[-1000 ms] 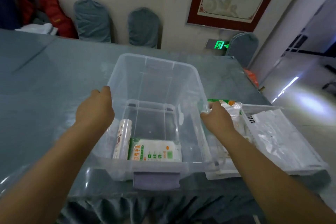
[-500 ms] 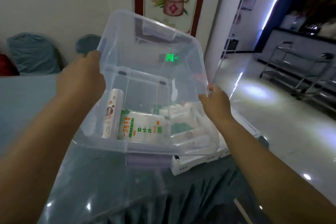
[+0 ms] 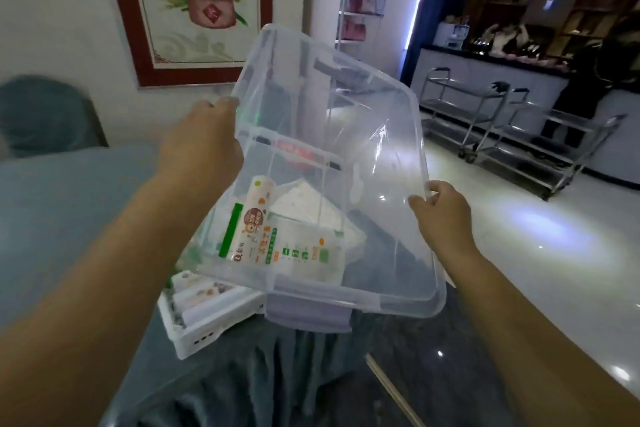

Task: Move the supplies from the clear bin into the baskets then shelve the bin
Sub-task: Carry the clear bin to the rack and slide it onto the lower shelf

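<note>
The clear bin [image 3: 381, 156] is in the air in front of me, tilted with its near end lower. My left hand [image 3: 202, 146] grips its left rim and my right hand [image 3: 440, 211] grips its right rim. Inside, at the low near-left corner, lie a white roll with an orange print [image 3: 254, 215] and a white pack with green marks [image 3: 298, 253]. Below the bin a white basket [image 3: 207, 329] stands at the table's corner with white packs in it, partly hidden by the bin.
The table [image 3: 69, 204] with a grey-green cloth lies to my left and below. Steel trolleys [image 3: 502, 121] stand on the shiny floor at the right, before a counter. A white shelf rack [image 3: 360, 10] stands by the far wall, next to a framed picture [image 3: 201, 10].
Both hands lifted the bin off the table and swung it to the right as my view turned toward the room. The bin now hangs above the white basket.
</note>
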Demonstrator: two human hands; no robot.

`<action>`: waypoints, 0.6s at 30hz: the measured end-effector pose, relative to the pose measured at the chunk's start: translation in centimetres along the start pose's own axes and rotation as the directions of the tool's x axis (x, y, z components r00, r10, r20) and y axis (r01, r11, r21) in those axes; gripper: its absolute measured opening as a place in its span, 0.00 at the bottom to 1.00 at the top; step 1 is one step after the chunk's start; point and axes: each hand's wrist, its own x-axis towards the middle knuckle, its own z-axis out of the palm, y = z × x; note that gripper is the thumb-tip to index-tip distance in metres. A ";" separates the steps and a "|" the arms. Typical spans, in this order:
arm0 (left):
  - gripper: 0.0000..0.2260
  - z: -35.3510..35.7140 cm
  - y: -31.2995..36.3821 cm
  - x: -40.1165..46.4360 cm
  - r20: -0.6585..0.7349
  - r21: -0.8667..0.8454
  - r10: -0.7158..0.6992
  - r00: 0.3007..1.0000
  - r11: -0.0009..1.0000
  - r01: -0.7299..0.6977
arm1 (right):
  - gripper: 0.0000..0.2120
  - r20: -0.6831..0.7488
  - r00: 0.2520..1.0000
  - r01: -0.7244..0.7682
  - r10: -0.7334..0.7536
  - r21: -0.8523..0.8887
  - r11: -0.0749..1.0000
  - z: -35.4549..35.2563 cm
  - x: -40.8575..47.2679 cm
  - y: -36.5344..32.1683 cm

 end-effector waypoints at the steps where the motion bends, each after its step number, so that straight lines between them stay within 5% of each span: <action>1: 0.22 1.5 2.4 0.2 0.015 -0.023 0.007 1.000 1.000 -0.007 | 0.16 -0.021 0.999 -0.024 0.024 -0.012 1.000 -1.7 1.1 2.0; 9: 0.17 12.5 19.3 1.8 0.139 -0.185 0.161 0.977 0.974 -0.134 | 0.18 -0.146 0.972 -0.202 0.183 -0.128 0.971 -14.1 8.0 14.6; 18: 0.19 25.0 32.0 7.3 0.237 -0.247 0.318 0.918 0.934 -0.259 | 0.18 -0.232 0.905 -0.392 0.357 -0.131 0.910 -19.0 16.2 24.8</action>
